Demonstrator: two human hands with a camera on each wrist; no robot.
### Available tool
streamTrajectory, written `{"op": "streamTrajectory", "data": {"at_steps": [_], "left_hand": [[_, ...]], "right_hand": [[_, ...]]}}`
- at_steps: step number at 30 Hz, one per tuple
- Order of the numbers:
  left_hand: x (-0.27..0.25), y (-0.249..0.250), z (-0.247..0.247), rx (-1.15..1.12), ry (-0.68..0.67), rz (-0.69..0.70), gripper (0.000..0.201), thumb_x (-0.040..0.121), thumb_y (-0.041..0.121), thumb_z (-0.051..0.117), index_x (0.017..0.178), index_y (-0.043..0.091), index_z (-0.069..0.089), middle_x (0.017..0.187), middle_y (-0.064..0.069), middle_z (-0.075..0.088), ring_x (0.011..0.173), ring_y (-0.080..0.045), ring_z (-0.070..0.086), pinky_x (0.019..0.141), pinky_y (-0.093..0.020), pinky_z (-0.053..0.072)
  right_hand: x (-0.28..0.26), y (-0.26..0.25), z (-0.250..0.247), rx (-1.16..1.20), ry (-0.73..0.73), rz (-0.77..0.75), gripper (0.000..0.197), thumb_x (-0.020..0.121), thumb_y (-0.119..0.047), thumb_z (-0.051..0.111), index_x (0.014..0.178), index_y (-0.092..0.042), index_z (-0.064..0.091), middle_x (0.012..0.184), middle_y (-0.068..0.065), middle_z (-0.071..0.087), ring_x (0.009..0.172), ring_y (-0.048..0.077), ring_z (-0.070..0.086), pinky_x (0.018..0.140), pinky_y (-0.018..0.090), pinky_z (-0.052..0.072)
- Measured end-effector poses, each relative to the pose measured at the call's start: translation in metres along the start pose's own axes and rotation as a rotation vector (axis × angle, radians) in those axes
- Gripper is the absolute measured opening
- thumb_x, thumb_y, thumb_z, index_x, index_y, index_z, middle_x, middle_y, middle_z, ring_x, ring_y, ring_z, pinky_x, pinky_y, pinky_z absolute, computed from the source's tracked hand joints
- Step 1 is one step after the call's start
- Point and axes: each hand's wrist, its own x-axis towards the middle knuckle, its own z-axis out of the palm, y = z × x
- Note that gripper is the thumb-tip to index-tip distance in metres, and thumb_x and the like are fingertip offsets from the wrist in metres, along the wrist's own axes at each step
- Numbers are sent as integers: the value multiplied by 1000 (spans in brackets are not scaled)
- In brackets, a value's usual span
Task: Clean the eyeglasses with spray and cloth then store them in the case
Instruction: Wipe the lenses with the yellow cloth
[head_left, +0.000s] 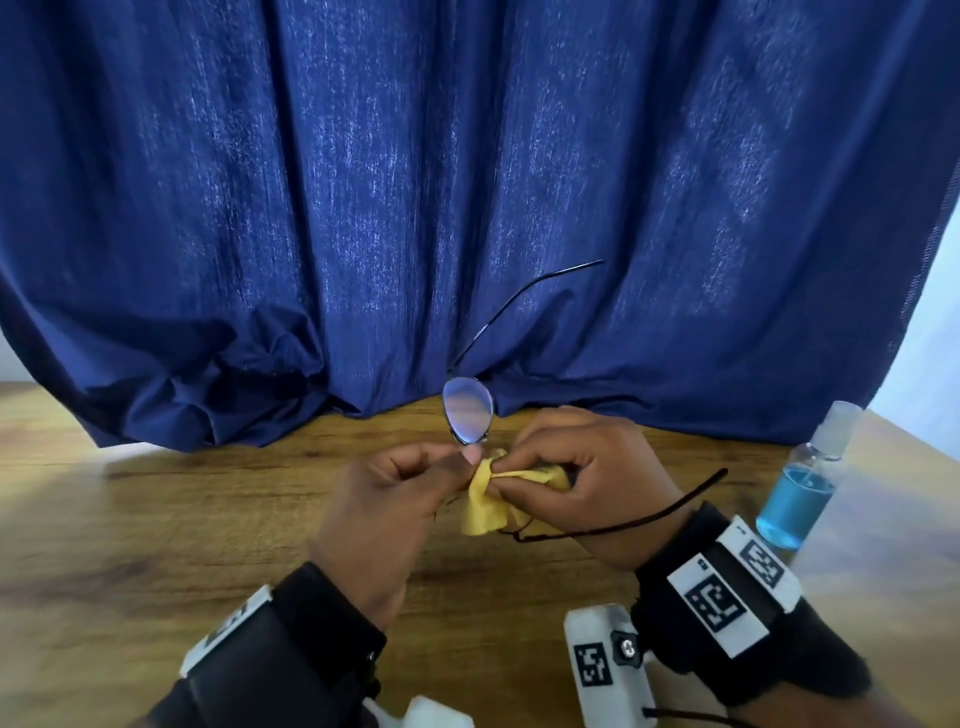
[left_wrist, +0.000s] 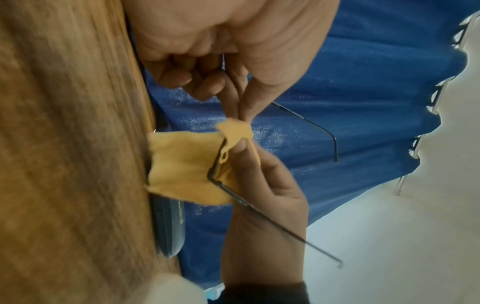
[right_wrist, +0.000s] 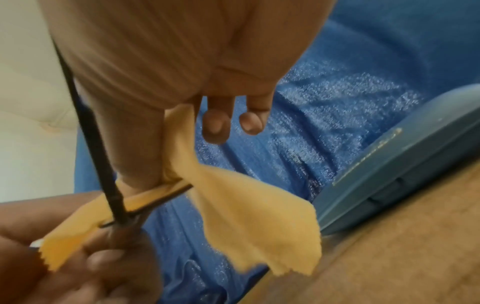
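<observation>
Thin black-framed eyeglasses (head_left: 467, 415) are held above the wooden table (head_left: 156, 519), one clear lens standing upright and the temples spread. My left hand (head_left: 467, 460) pinches the frame beside that lens. My right hand (head_left: 506, 470) pinches a yellow cloth (head_left: 483, 514) folded round the other lens, which the cloth hides. In the right wrist view, thumb and forefinger squeeze the cloth (right_wrist: 246, 216) over the rim, and a temple (right_wrist: 103, 164) runs past the thumb. A blue-grey case (right_wrist: 389, 170) lies closed on the table by the curtain. The spray bottle (head_left: 800, 499) of blue liquid stands to the right.
A dark blue curtain (head_left: 467, 182) hangs along the back of the table and bunches onto its surface. One temple (head_left: 623, 525) of the glasses lies across my right wrist. White camera mounts (head_left: 608, 670) sit under both wrists near the front edge.
</observation>
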Motion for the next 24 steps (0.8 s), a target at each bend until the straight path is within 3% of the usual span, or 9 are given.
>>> {"op": "streamTrajectory", "data": {"at_steps": [5,10,14,19,24], "left_hand": [[6,1,-6,-25,49,12,15,88,13,73,94,0,79,60,10,70,49,7,58,52,-5,45],[-3,2,2,2,-26,-4,15,90,12,72,91,0,80,63,7,73,50,7,60,53,-6,46],[5,5,-6,-6,35,38,15,87,14,74,94,2,80,60,12,70,51,9,59,57,-7,46],[-5,5,2,44,-21,73,11,88,10,73,87,1,80,62,7,74,51,8,60,53,-4,45],[-4,9,1,35,-34,89,13,90,10,71,90,1,80,62,6,74,52,7,62,53,-5,46]], "right_hand": [[0,5,-10,-7,-110,90,7,78,-29,83,76,-26,77,76,-12,70,74,9,66,66,31,53],[1,-1,-3,-6,9,82,14,75,-31,86,73,-22,76,72,-11,68,70,8,63,62,24,49],[1,-1,-9,42,-156,131,16,71,-34,88,73,-24,76,76,-11,70,76,11,65,65,24,50],[2,0,-6,-53,44,215,22,67,-41,88,74,-26,73,75,-12,72,75,7,65,64,26,51],[2,-2,-2,-28,44,322,34,66,-52,85,68,-26,63,64,-9,65,58,2,56,53,18,43]]}}
